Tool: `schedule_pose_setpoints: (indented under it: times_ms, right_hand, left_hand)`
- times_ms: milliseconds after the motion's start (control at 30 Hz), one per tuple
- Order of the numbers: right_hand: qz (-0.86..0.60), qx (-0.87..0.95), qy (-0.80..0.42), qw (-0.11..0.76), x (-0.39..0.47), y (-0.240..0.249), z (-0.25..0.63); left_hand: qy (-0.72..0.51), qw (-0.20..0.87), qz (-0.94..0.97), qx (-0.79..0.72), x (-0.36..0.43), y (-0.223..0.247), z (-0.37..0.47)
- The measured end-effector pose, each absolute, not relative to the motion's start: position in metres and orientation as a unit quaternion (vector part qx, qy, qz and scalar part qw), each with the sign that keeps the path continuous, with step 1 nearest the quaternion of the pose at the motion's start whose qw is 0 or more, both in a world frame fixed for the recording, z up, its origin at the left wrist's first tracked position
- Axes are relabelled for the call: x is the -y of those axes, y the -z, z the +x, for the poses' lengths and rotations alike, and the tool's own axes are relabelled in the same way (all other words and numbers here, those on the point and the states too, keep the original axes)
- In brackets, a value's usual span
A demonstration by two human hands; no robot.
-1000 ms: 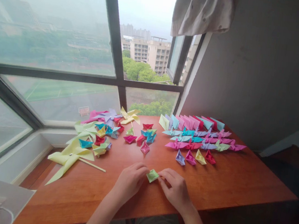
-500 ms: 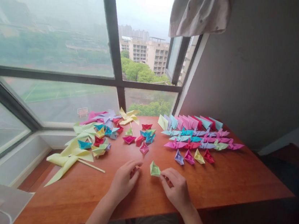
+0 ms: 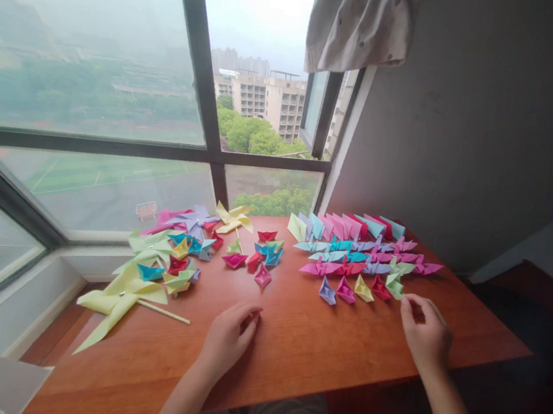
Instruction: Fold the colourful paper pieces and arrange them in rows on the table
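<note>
My right hand [image 3: 425, 329] pinches the edge of a light green paper boat [image 3: 394, 286] at the right end of a short row. Beside that boat stand a red paper boat [image 3: 381, 288], a yellow paper boat [image 3: 364, 289], a magenta paper boat [image 3: 345, 289] and a lavender paper boat [image 3: 327, 291]. My left hand [image 3: 231, 334] rests on the wooden table [image 3: 299, 351], fingers curled towards the thumb and nothing visible in them. Nearest to it is a pink paper boat [image 3: 262, 276], a little way beyond the fingertips.
Paper cranes [image 3: 376, 256] lie in rows behind the boats, with folded papers [image 3: 349, 227] lined up behind them. Mixed paper boats [image 3: 183, 269] crowd the left, beside a yellow pinwheel [image 3: 119, 296] on a stick. A window [image 3: 81, 190] borders the table.
My right hand has carried the light green boat from the table's middle to the right end of the boat row. The left hand stays nearly in place. The view has shifted slightly.
</note>
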State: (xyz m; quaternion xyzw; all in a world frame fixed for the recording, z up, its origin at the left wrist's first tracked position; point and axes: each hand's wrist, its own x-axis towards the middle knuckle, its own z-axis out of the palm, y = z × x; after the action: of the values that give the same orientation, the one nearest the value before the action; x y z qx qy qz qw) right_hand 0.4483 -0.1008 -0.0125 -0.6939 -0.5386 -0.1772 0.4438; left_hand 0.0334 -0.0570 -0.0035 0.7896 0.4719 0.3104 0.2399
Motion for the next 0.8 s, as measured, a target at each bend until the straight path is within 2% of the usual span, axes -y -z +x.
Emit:
schedule_pose_setpoints:
  times_ms: [133,267,800]
  right_hand:
    - [-0.72,0.55,0.206,0.371,0.092,0.028,0.49]
    - [-0.731,0.557,0.206,0.337,0.083,0.038,0.504]
    - [-0.735,0.568,0.176,0.324,0.078,0.048,0.507]
  left_hand:
    - [-0.311,0.24,0.79,-0.471,0.057,0.002,0.034]
    - [-0.31,0.241,0.789,-0.473,0.057,0.001,0.034]
    - [-0.31,0.236,0.794,-0.467,0.057,-0.002,0.035]
